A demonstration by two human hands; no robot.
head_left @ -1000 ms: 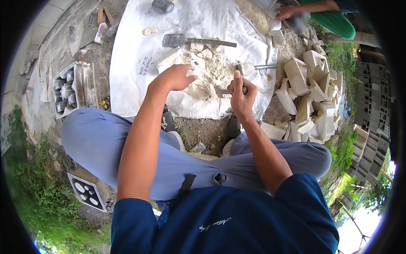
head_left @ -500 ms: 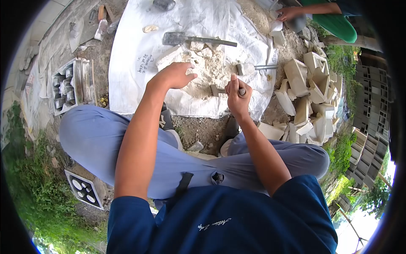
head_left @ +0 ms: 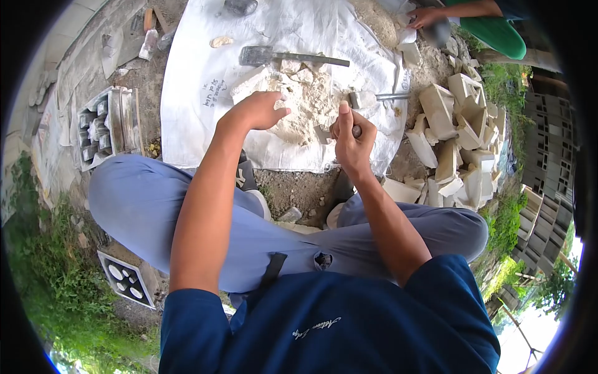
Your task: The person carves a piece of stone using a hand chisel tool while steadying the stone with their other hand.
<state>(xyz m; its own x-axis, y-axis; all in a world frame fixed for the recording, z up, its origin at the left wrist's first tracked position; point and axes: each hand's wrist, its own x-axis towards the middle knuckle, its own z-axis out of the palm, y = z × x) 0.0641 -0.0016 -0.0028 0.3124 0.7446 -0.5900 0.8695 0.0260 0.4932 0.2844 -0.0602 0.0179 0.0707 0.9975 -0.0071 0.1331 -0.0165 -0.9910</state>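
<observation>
My right hand (head_left: 355, 140) is closed round the handle of a small hammer, thumb pointing up. The hammer head (head_left: 322, 133) looks smeared, low over the right edge of the crumbled pale rubble (head_left: 305, 118). Across the pile, my left hand (head_left: 256, 111) rests at the near edge of a pale block (head_left: 250, 85), thumb and fingers apart; the fingers' undersides are hidden. Behind the rubble lies a dark long-handled hammer (head_left: 256, 56). Another hammer with a pale, dusty head (head_left: 362, 100) lies to the right, handle pointing away from me.
A white sack sheet (head_left: 187, 112) lies under the work. Broken pale blocks (head_left: 439, 112) are heaped at right. A metal mould (head_left: 99, 128) stands at left, with a white-spotted square panel (head_left: 128, 279) nearer me. Another person's hand (head_left: 427, 17) is at upper right.
The hammer in my right hand has shifted slightly, and its head is now blurred. My left hand stays in the same place on the block.
</observation>
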